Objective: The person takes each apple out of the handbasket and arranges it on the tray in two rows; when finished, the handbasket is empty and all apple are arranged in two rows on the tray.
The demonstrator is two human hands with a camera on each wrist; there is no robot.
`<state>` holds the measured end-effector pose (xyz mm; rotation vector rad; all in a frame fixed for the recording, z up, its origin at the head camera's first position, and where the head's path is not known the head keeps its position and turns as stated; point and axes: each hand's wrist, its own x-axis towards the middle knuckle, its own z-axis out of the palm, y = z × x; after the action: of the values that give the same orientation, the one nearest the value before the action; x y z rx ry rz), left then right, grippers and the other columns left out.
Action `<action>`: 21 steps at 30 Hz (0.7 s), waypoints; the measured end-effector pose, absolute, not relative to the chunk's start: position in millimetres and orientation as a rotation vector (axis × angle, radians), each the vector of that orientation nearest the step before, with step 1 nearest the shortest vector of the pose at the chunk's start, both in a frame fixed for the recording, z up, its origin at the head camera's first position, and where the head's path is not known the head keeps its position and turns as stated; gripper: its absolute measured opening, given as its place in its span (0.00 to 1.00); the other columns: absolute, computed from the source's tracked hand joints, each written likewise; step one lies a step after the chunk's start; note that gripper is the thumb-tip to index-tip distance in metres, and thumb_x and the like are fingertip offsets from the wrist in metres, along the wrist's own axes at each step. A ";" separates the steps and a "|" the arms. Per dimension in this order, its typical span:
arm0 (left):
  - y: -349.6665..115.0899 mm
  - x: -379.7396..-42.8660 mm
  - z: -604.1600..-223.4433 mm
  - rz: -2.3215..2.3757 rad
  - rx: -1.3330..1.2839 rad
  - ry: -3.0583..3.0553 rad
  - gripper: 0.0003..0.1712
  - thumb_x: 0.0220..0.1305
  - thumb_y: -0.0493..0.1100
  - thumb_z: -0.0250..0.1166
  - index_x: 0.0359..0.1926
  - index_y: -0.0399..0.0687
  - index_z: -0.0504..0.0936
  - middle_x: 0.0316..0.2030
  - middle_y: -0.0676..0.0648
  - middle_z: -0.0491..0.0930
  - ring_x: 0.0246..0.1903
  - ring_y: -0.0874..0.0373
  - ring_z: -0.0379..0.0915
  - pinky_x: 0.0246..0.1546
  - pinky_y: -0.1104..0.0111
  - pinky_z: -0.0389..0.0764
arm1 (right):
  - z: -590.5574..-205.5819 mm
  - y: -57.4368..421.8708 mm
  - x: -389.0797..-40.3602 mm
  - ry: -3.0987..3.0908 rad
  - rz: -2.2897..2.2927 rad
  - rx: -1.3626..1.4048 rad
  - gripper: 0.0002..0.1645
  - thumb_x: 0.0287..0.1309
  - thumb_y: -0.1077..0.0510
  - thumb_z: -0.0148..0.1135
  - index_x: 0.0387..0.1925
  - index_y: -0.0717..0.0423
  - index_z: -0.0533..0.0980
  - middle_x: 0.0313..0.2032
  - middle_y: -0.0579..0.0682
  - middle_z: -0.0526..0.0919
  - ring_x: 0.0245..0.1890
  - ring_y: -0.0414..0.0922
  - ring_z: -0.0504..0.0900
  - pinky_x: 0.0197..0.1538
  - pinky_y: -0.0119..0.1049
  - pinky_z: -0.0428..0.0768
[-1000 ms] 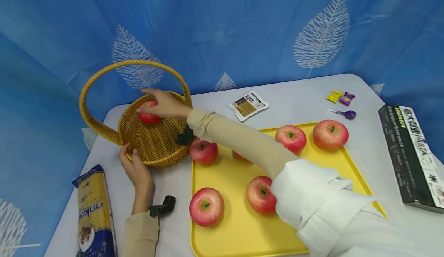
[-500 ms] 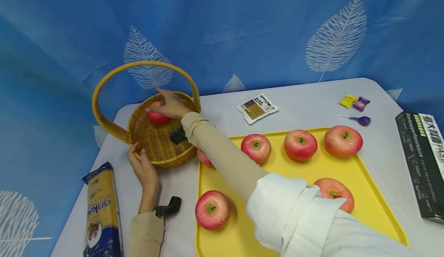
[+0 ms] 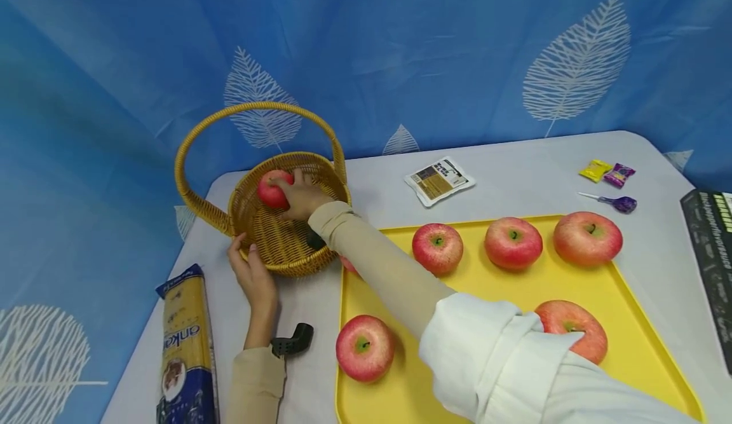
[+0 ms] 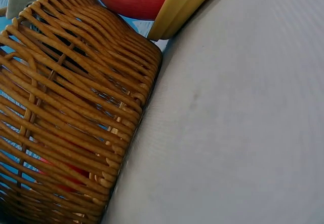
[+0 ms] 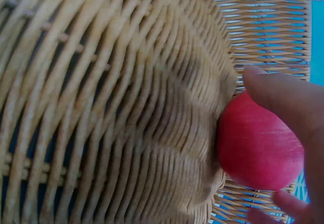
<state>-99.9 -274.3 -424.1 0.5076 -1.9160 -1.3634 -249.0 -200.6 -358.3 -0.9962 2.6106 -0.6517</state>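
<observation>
A wicker basket (image 3: 280, 239) with a tall arched handle stands at the back left in the head view. Inside it, a red apple (image 3: 273, 189) lies against the left wall. My right hand (image 3: 305, 196) is in the basket just right of this apple. The right wrist view shows the thumb (image 5: 278, 95) along one side of the apple and fingertips just beyond its other side. My left hand (image 3: 256, 281) rests against the basket's near left side by the handle base, with extended fingers. The left wrist view shows the basket's woven wall (image 4: 76, 107), but not the hand.
A yellow tray (image 3: 486, 322) with several apples takes up the right. A blue-and-yellow packet (image 3: 189, 348) lies at left, a white sachet (image 3: 439, 181) behind the tray. Candies (image 3: 606, 173), a purple lollipop (image 3: 620, 204) and a black pasta box (image 3: 709, 252) are on the right.
My right hand has drawn back to the right from over the apple, which stays in the basket. The left hand keeps its place at the basket. The head view has shifted, moving everything rightward.
</observation>
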 end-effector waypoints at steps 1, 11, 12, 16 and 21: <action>-274.1 -100.2 -423.6 -1.367 0.501 -1.912 0.22 0.66 0.42 0.41 0.59 0.39 0.61 0.62 0.43 0.58 0.65 0.52 0.50 0.64 0.56 0.50 | -358.1 -200.2 -249.0 2.642 -0.611 -1.019 0.46 0.50 0.45 0.62 0.67 0.37 0.50 0.65 0.57 0.45 0.63 0.53 0.54 0.54 0.41 0.72; -273.1 -98.1 -420.7 -1.355 0.495 -1.911 0.21 0.66 0.42 0.42 0.58 0.40 0.62 0.62 0.42 0.58 0.65 0.52 0.50 0.65 0.56 0.49 | -357.7 -201.7 -254.5 2.550 -0.652 -1.249 0.28 0.52 0.52 0.62 0.54 0.48 0.62 0.70 0.55 0.44 0.67 0.51 0.57 0.61 0.39 0.66; -273.0 -98.1 -420.7 -1.357 0.493 -1.907 0.21 0.66 0.42 0.42 0.58 0.39 0.62 0.62 0.42 0.58 0.65 0.51 0.50 0.64 0.56 0.49 | -357.2 -201.5 -254.4 2.555 -0.632 -1.266 0.29 0.52 0.52 0.62 0.55 0.47 0.62 0.70 0.54 0.45 0.67 0.51 0.57 0.62 0.39 0.66; -272.8 -98.2 -420.5 -1.357 0.489 -1.906 0.21 0.66 0.42 0.42 0.58 0.39 0.62 0.62 0.42 0.58 0.65 0.51 0.50 0.64 0.55 0.49 | -356.5 -201.5 -253.1 2.594 -0.569 -1.305 0.31 0.51 0.52 0.63 0.56 0.47 0.62 0.68 0.52 0.51 0.66 0.51 0.59 0.62 0.40 0.66; -272.9 -97.7 -420.2 -1.361 0.490 -1.911 0.22 0.66 0.42 0.41 0.59 0.39 0.62 0.63 0.42 0.57 0.65 0.51 0.50 0.64 0.55 0.50 | -357.1 -203.1 -253.6 2.680 -0.512 -1.355 0.29 0.52 0.53 0.62 0.56 0.47 0.65 0.60 0.52 0.62 0.58 0.48 0.69 0.58 0.37 0.70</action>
<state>-97.7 -272.9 -420.2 0.4899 -1.9113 -1.3608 -253.6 -203.1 -357.1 -1.3553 2.6800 -0.5122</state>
